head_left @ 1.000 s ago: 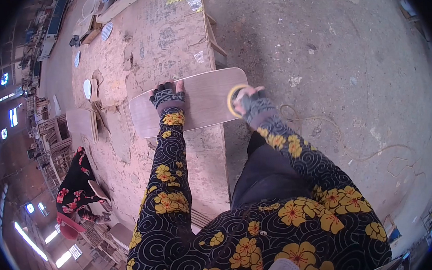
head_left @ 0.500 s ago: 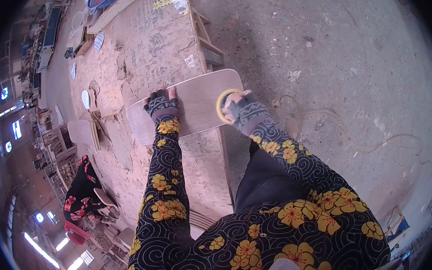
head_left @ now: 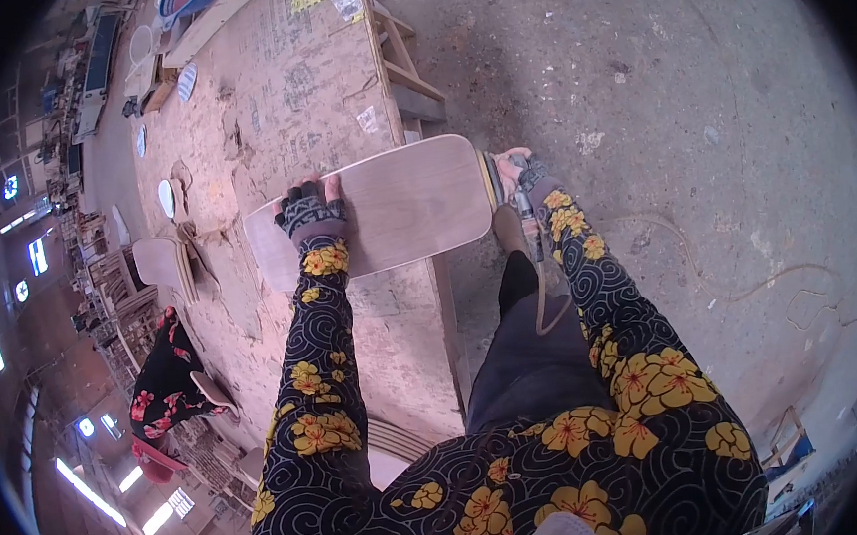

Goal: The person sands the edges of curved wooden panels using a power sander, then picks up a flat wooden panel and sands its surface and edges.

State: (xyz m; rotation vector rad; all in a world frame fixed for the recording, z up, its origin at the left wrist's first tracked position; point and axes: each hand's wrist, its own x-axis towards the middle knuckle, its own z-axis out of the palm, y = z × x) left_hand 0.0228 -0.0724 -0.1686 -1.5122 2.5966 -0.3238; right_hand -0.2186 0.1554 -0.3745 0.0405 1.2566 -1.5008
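Observation:
A pale wooden board (head_left: 413, 194) with rounded corners lies across the workbench, its right end jutting past the bench edge. My left hand (head_left: 311, 208), in a patterned fingerless glove, rests on the board's left part, fingers spread and lying near its far edge. In my right hand (head_left: 515, 170), also gloved, is a round air sander (head_left: 491, 178). Its disc is turned on its side against the board's right end. An air hose (head_left: 542, 294) hangs from the sander's handle. My right fingers are wrapped round the tool's body and partly hidden.
The worn workbench (head_left: 288, 108) carries several round discs and a stack of curved boards (head_left: 165, 261) on the left. A person in dark floral clothing (head_left: 166, 380) works beyond it. The hose (head_left: 686, 249) trails across the concrete floor (head_left: 636, 104) on the right.
My right hand has moved the sander rightward, from over the board's right end to its end edge, tipping the disc upright. My left hand stays on the board, which has shifted slightly in view.

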